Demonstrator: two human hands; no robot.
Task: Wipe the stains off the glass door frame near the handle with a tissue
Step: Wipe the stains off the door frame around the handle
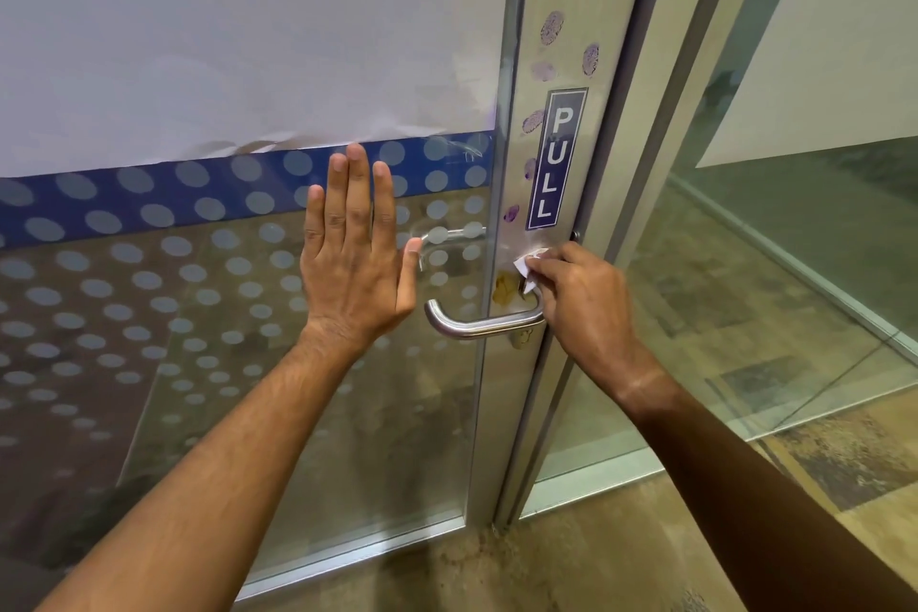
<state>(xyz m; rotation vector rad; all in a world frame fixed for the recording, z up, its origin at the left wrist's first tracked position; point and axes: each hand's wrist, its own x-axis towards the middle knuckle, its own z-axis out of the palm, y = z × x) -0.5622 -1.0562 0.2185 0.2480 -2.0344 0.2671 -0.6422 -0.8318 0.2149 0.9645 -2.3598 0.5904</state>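
1. the right hand (578, 301) presses a small crumpled tissue (527, 266) against the aluminium door frame (571, 60), just below the lower edge of the "pull" sticker (556, 159) and just above the root of the lever handle (479, 323). its fingers are bunched together, clamped on the tissue.
2. the left hand (355, 263) lies flat on the dotted glass pane (149, 313) left of the frame, fingers straight and close together, thumb spread, holding nothing; it seems to be steadying the door.
3. the stains sit on the frame's left edge: purple fingerprint marks (551, 27) run upward past the sticker, with a lower one (510, 213) near its bottom corner. a brownish smear (506, 288) lies touching the tissue's lower left side, and a smaller one (521, 338) shows under the handle.
4. the frame's long axis is vertical, so most stains lie above and slightly left of the tissue; the right hand is the nearer one, and an upward stroke beside the sticker would likely reach them.
5. judged from this, most of the wiping is yet to be done.
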